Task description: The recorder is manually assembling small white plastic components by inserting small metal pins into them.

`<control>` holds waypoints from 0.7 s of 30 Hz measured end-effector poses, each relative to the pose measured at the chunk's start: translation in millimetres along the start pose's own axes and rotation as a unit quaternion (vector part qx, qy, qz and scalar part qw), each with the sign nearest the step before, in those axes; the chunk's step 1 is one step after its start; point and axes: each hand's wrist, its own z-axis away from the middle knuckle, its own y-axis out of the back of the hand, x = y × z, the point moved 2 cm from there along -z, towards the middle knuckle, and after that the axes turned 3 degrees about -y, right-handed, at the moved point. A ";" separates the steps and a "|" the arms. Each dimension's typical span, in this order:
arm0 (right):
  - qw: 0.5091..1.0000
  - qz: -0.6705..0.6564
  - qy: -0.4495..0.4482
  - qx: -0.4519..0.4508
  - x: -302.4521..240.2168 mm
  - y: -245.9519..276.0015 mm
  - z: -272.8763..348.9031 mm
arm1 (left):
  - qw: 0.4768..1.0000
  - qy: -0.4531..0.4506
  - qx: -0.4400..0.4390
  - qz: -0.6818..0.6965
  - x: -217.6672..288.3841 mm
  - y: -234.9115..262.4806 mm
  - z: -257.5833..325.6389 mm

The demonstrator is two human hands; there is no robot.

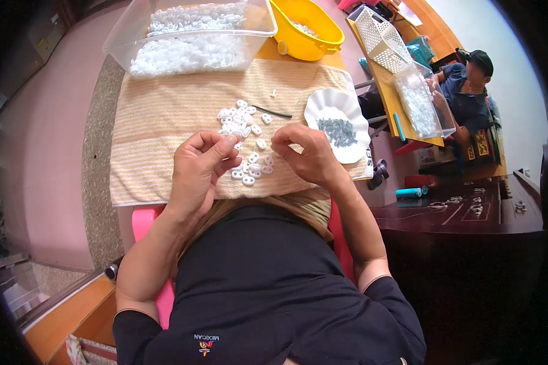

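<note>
Both hands are working over a beige striped cloth (164, 115), and there's plenty packed in around them. Just past the fingertips sits a loose pile of small white plastic pieces (242, 121), with a few more strays (249, 171) lying right between the two hands. A thin dark rod (273, 112) lies just beyond that pile, and off to the outer side of the right hand (307, 155) is a white scalloped dish (329, 106) holding a heap of tiny grey metal bits (339, 131). Farther out there's a clear tub (189, 36) full of the same white pieces and a yellow basin (304, 27). Another person sits at a table well off to the right. The left hand (198, 167) is curled with thumb and forefinger pinched on what looks like one white piece, though it's mostly covered by the fingers. The right hand's fingers are bunched tight too, but I honestly can't tell what's in them. The white pieces look oval with two holes, glossy.
</note>
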 end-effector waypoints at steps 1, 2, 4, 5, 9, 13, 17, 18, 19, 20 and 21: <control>1.000 -0.011 -0.007 -0.008 -1.5 -2.2 2.0 | 1.000 0.001 0.001 0.000 2.2 -0.5 0.0; 1.000 -0.021 -0.014 -0.015 -2.3 -3.6 3.6 | 0.997 -0.045 -0.004 -0.069 6.4 -1.9 -0.5; 1.000 -0.016 -0.015 -0.017 -2.4 -4.8 5.9 | 0.986 -0.089 -0.010 -0.138 8.3 -3.1 -2.0; 1.000 -0.011 -0.015 -0.020 -2.7 -5.9 7.2 | 0.975 -0.123 -0.020 -0.183 8.2 -3.5 -1.7; 1.000 -0.004 -0.012 -0.026 -6.7 -5.6 11.0 | 0.914 -0.149 -0.086 -0.367 11.8 -9.7 5.6; 0.998 0.038 0.051 -0.029 -18.4 -8.7 12.7 | 0.895 -0.150 -0.089 -0.410 8.6 -7.2 4.3; 0.989 0.089 0.102 -0.060 -27.2 -23.0 19.7 | 0.907 -0.122 -0.069 -0.398 7.8 -3.4 -0.6; 0.984 0.107 0.124 -0.069 -28.5 -26.6 20.8 | 0.910 -0.144 -0.061 -0.385 6.1 -2.2 -2.2; 0.981 0.113 0.138 -0.077 -29.1 -29.3 21.2 | 0.912 -0.166 -0.053 -0.372 5.8 -1.3 -3.1; 0.981 0.112 0.138 -0.078 -29.8 -30.6 20.4 | 0.912 -0.166 -0.052 -0.372 6.8 -0.9 -3.8; 0.979 0.125 0.140 -0.075 -30.9 -31.6 19.3 | 0.916 -0.151 -0.053 -0.368 8.0 -0.2 -4.5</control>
